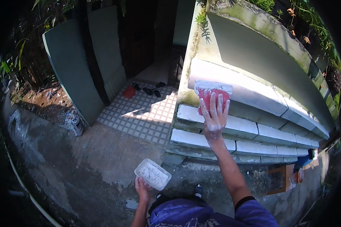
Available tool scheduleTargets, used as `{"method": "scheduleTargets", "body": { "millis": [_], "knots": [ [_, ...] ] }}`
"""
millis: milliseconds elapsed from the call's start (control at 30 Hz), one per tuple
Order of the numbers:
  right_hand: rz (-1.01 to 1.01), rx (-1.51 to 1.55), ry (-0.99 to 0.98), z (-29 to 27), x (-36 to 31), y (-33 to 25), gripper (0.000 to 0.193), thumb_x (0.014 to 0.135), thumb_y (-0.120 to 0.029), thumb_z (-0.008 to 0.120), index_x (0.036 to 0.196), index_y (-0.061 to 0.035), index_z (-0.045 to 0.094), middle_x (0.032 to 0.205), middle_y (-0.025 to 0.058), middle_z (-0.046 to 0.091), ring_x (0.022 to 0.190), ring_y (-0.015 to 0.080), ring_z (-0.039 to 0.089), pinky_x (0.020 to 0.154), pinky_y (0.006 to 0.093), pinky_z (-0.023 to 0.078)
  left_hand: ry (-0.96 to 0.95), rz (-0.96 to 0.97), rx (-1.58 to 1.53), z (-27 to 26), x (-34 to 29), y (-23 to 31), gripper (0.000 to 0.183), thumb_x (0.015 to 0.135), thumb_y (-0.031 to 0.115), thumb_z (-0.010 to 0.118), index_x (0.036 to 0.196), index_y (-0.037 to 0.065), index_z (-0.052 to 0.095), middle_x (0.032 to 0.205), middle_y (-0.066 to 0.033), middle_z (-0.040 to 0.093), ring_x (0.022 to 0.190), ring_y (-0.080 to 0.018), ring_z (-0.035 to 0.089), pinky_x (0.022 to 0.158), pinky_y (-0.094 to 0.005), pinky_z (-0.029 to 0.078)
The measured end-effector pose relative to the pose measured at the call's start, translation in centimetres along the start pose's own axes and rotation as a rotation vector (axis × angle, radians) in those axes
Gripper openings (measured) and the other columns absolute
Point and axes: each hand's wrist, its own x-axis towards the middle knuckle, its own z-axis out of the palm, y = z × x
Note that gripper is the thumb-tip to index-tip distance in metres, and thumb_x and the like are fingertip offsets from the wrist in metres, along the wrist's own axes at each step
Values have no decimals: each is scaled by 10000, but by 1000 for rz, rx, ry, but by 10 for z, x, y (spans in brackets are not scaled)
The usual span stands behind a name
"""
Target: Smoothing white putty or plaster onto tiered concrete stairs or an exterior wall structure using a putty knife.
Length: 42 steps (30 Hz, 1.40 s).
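My right hand [214,123], smeared with white, is closed on a wide red putty scraper [218,99], its fingers laid along the back. White paste coats the scraper's far edge, which rests against the top white-coated ledge [250,89] of the wall. Down at the lower middle, my left hand [142,188] grips a white rectangular tub [160,183] by its near left side. White putty [152,172] is spread across the tub's inside. The fingers beneath the tub are partly hidden.
More white-topped ledges [246,146] step down the wall. A tiled porch [147,117] with dark sandals [156,92] and a red object [129,92] lies left of it. A paint can [77,126] stands by the low wall; a wooden frame [278,179] lies at right.
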Motion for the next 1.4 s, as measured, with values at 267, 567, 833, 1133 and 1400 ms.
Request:
{"method": "scheduleTargets", "body": {
  "millis": [267, 567, 833, 1133, 1400],
  "knots": [
    [194, 248, -220, 0, -86, 23, 466, 824, -68, 576, 1282, -147, 621, 1347, 65, 576, 1286, 286, 507, 1098, 516, 357, -188, -19, 24, 14, -2, -12, 525, 986, 354, 528, 1405, 89, 357, 1337, -122, 506, 1129, -281, 578, 858, -430, 518],
    [286, -137, 130, -76, -79, 161, 551, 775, 119, 510, 1253, -118, 648, 1400, 186, 512, 1316, 386, 462, 1084, 566, 344, -202, -52, 62, 23, -15, -43, 592, 977, 388, 519, 1451, 110, 298, 1412, -131, 442, 1243, -338, 481, 962, -513, 433],
    [434, -117, -52, -89, -155, 218, 624, 745, 162, 472, 1307, -78, 595, 1389, 140, 533, 1303, 327, 487, 1091, 508, 365, -138, -37, 180, 94, -42, -69, 518, 1008, 374, 436, 1434, 93, 348, 1400, -128, 451, 1233, -304, 496, 956, -476, 456],
    [211, -215, 96, -159, -128, 284, 371, 852, -16, 561, 1203, -66, 668, 1319, 153, 590, 1238, 348, 548, 1035, 491, 437, -50, -33, 262, 145, -71, -90, 536, 1023, 368, 383, 1478, 91, 320, 1475, -157, 402, 1319, -333, 433, 1042, -502, 410],
    [282, 135, -161, -122, -188, 264, 418, 830, 18, 570, 1220, -100, 662, 1294, 126, 613, 1199, 308, 581, 1029, 465, 454, -61, -92, 247, 181, -96, -102, 546, 1022, 374, 382, 1486, 97, 305, 1487, -154, 385, 1337, -330, 415, 1064, -493, 384]
  ]
}}
